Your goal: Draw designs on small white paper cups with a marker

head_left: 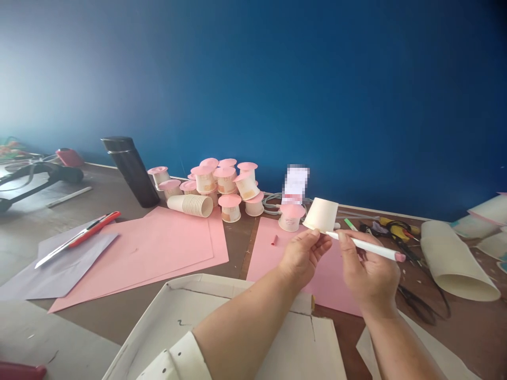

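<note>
A plain white paper cup (322, 213) is held upside down by its rim in my left hand (303, 256), fingers closed on the lower edge. In my right hand (370, 272) is a white marker (370, 247) with a pink end, its tip touching or very close to the cup's rim. A small pink marker cap (274, 240) lies on the pink paper (263, 258) to the left. Just behind my left hand stands a finished-looking cup with a pink paper disc on top (292, 217).
Several pink-topped cups (226, 179) are piled by the wall, with nested cups (190, 205) before them. A black flask (130, 171), a red utility knife (79, 237), and pink sheets (158, 248) lie left. Scissors (418, 303) and a paper roll (455, 258) lie right; a white board (198, 301) lies nearest.
</note>
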`<state>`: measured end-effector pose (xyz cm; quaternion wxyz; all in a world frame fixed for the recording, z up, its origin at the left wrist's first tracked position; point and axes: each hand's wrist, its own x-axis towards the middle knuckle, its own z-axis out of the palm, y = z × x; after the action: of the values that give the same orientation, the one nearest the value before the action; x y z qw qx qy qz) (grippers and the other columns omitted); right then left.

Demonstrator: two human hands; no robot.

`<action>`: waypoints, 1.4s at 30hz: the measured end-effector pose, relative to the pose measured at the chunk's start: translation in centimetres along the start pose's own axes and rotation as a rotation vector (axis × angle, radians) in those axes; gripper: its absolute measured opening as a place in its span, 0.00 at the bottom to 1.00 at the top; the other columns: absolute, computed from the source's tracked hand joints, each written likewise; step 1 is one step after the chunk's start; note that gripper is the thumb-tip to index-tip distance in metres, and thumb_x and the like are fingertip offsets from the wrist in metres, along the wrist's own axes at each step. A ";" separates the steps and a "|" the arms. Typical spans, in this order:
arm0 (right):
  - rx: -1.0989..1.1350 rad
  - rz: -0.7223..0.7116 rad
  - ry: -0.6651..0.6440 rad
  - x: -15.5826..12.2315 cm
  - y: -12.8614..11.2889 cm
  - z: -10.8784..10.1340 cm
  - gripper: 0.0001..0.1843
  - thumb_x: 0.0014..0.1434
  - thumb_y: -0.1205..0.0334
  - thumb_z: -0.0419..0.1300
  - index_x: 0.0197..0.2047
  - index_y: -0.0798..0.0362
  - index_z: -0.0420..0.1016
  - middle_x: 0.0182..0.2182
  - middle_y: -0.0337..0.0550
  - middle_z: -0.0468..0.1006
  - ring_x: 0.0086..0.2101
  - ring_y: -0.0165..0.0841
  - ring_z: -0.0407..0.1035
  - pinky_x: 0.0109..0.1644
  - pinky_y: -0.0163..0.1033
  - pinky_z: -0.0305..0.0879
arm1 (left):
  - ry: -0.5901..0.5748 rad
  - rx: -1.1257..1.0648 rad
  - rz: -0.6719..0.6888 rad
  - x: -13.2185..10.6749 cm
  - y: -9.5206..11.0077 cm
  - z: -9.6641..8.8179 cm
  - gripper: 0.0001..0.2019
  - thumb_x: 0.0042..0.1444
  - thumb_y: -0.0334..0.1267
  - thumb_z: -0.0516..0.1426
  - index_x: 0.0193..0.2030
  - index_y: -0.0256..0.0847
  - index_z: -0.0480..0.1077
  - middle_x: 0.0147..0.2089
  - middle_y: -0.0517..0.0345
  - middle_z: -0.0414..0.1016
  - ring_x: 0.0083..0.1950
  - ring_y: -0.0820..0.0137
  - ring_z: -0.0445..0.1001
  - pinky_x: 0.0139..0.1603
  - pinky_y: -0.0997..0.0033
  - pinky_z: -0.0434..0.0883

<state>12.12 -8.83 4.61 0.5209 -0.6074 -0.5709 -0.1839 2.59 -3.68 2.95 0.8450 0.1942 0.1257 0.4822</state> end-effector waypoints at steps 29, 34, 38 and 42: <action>0.027 0.062 -0.009 -0.4 -0.2 0.3 0.10 0.57 0.57 0.57 0.38 0.52 0.76 0.31 0.43 0.78 0.29 0.32 0.71 0.36 0.36 0.66 | -0.030 0.158 0.015 0.4 -0.5 -0.3 0.14 0.43 0.41 0.66 0.33 0.31 0.75 0.34 0.51 0.74 0.39 0.70 0.72 0.59 0.59 0.62; -0.009 0.032 -0.018 -0.3 -0.3 0.3 0.11 0.58 0.57 0.56 0.38 0.52 0.76 0.32 0.44 0.78 0.31 0.33 0.72 0.37 0.36 0.66 | -0.040 0.218 0.029 0.6 -0.8 -0.4 0.15 0.43 0.42 0.65 0.33 0.31 0.76 0.34 0.51 0.74 0.39 0.69 0.72 0.58 0.58 0.63; -0.041 0.015 -0.018 -0.3 -0.3 0.3 0.11 0.59 0.57 0.56 0.37 0.53 0.76 0.32 0.45 0.79 0.33 0.34 0.72 0.38 0.36 0.66 | -0.026 0.244 0.047 0.5 -0.8 -0.4 0.14 0.44 0.42 0.64 0.33 0.31 0.76 0.33 0.51 0.74 0.38 0.69 0.72 0.57 0.58 0.64; -0.052 0.006 -0.007 -0.3 -0.3 0.5 0.11 0.59 0.57 0.56 0.37 0.53 0.76 0.34 0.45 0.79 0.34 0.34 0.72 0.38 0.36 0.65 | -0.014 0.265 0.047 0.5 -0.8 -0.4 0.14 0.45 0.41 0.63 0.34 0.30 0.76 0.33 0.50 0.74 0.38 0.69 0.72 0.56 0.58 0.65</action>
<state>11.55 -8.65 4.31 0.5037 -0.6230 -0.5658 -0.1951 3.26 -3.53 2.23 0.8013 0.3102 0.1778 0.4797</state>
